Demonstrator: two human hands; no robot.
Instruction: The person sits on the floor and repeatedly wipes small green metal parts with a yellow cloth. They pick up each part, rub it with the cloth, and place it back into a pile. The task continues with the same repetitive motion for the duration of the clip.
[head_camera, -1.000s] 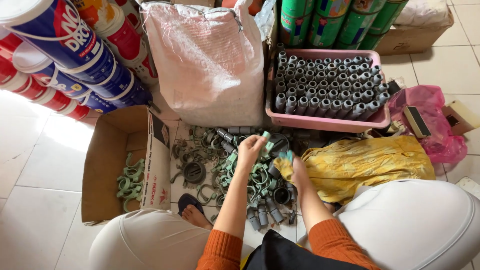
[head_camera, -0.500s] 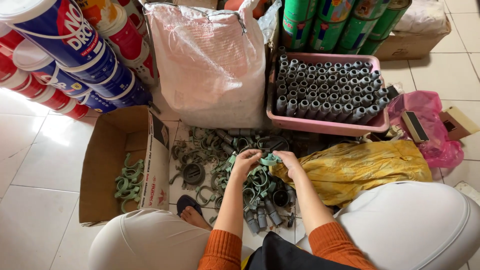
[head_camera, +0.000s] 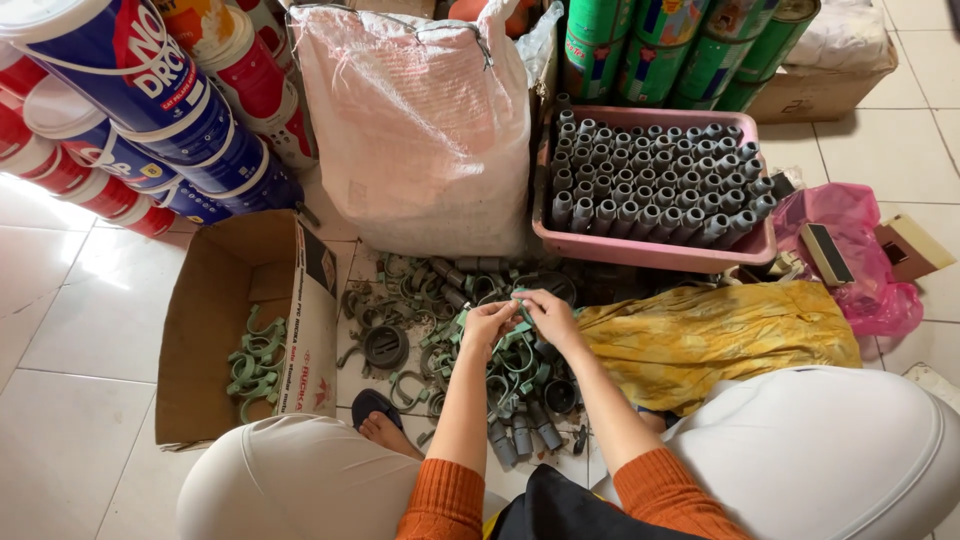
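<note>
Green clips (head_camera: 515, 355), pink tray (head_camera: 640, 250), yellow cloth (head_camera: 720, 335)

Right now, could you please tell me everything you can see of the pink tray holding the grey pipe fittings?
The pink tray is a shallow rectangular basin, plastic by its look, with a rounded rim. It sits on the tiled floor, tilted slightly toward the camera. Rows of grey pipe fittings, standing on end, fill it. A white woven sack leans beside its left end, green cans stand behind it, and a yellow cloth lies in front. Neither hand touches it.
</note>
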